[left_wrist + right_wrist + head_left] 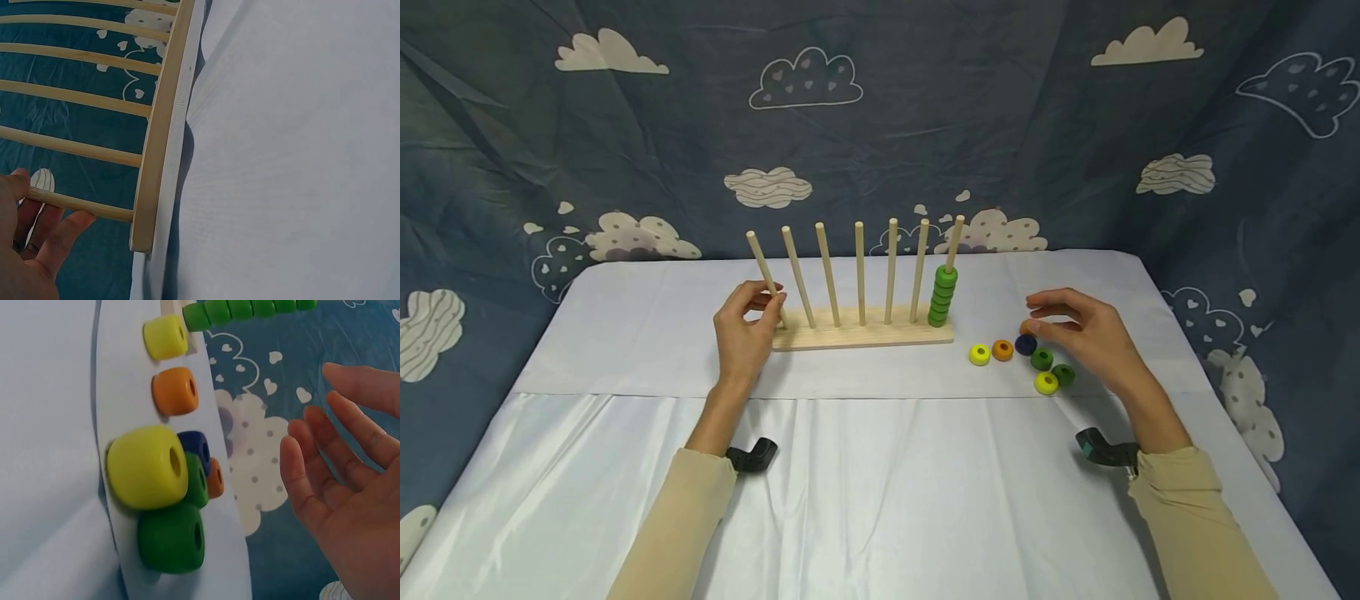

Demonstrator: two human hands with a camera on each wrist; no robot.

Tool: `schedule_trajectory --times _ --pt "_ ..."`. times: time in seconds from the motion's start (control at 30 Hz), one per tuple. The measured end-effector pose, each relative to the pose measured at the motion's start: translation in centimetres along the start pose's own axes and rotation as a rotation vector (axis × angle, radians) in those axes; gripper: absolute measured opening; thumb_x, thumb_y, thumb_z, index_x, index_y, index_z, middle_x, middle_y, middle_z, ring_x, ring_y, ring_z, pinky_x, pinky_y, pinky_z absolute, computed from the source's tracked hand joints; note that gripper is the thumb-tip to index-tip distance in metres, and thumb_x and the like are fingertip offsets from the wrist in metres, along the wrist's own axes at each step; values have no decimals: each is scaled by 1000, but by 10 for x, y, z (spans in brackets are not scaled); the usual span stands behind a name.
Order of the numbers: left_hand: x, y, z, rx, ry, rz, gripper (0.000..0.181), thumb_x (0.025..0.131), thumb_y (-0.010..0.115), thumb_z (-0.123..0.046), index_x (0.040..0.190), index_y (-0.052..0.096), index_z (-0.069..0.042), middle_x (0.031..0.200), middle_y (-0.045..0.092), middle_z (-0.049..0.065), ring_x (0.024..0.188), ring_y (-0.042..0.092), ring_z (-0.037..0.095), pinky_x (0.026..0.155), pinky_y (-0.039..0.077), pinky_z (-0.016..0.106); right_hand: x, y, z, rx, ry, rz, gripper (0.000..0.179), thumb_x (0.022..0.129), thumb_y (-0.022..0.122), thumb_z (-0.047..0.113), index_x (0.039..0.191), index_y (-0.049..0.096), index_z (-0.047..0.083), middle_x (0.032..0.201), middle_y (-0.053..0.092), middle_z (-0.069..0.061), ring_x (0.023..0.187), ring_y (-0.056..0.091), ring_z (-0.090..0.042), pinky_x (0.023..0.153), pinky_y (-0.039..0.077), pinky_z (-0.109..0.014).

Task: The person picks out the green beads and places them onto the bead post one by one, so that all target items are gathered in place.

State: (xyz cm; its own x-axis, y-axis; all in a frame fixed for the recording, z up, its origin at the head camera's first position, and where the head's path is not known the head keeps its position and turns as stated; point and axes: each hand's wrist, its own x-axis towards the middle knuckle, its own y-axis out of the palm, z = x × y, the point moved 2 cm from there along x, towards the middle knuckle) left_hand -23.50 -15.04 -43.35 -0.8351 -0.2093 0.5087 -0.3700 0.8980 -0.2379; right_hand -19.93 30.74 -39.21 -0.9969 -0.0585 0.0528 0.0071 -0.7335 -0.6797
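Observation:
My left hand [742,335] pinches the leftmost peg [760,257] of a wooden peg stand [865,336], thumb on one side and fingers on the other. Green beads [942,298] are stacked on the stand's rightmost peg; the other pegs carry none. Over the loose beads at the right is my right hand [1093,337], its fingers spread and nothing between them in the right wrist view. Beneath and beside it lie two yellow beads [148,467], two orange beads [175,391], a dark blue bead [1026,344] and two green beads [172,539].
A white cloth [880,483] covers the table. Behind its far edge hangs a dark blue curtain [917,125] with cloud prints. Black wrist cameras [1107,448] sit on both wrists, low over the cloth.

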Motion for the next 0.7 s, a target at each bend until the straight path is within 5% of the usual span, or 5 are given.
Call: schedule_trajectory --times 0.3,0.53,0.7 --pt "0 0 0 -19 0 9 13 95 77 -10 106 76 -5 101 74 13 84 66 4 64 67 33 -3 -1 -13 1 32 26 45 101 70 28 143 61 14 138 66 -13 110 54 10 95 48 -10" --pt "0 0 0 -22 -3 3 12 94 77 -9 106 76 -5 100 73 15 83 66 5 63 67 30 -3 1 -22 14 65 62 46 100 72 22 143 59 12 142 63 -14 125 61 -28 99 52 -16" --pt "0 0 0 -15 0 5 12 95 76 -8 107 76 -5 101 73 14 83 66 4 63 67 31 -4 2 -33 12 70 87 47 99 72 17 143 58 9 142 63 -18 126 62 -36 96 52 -14"
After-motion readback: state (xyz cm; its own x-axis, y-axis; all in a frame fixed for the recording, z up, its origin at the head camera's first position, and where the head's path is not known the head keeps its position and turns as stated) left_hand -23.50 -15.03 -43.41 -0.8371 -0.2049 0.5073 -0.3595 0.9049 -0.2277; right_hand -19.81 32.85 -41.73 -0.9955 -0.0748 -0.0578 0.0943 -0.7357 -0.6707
